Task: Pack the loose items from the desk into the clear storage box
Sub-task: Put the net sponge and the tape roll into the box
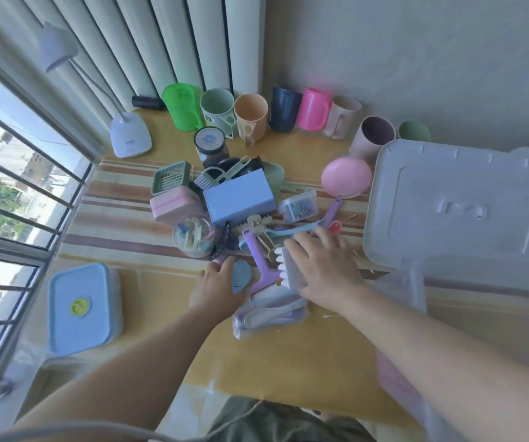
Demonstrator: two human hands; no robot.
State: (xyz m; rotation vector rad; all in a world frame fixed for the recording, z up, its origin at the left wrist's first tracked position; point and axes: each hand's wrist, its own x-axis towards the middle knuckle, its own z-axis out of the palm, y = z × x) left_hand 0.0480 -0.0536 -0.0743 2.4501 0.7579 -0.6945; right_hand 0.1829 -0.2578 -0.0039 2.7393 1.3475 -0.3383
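A heap of small loose items lies mid-desk: a pale blue cardboard box (239, 196), a pink soap case (173, 204), a round clear jar (194, 236), a purple scraper (261, 260) and a clear clip box (298, 206). My left hand (218, 287) rests at the heap's near edge, fingers around a small blue oval piece (241, 276). My right hand (323, 266) lies over a grey block with white prongs (290, 270), gripping it. The clear storage box (413, 282) stands at the right, its frosted lid (454, 199) propped above it.
A row of coloured cups (250, 118) lines the back wall. A white desk lamp (130, 135) stands back left by the window. A blue lidded container (81, 309) sits near left. A pink bowl (346, 177) lies beside the lid. A clear pouch (269, 309) lies below my hands.
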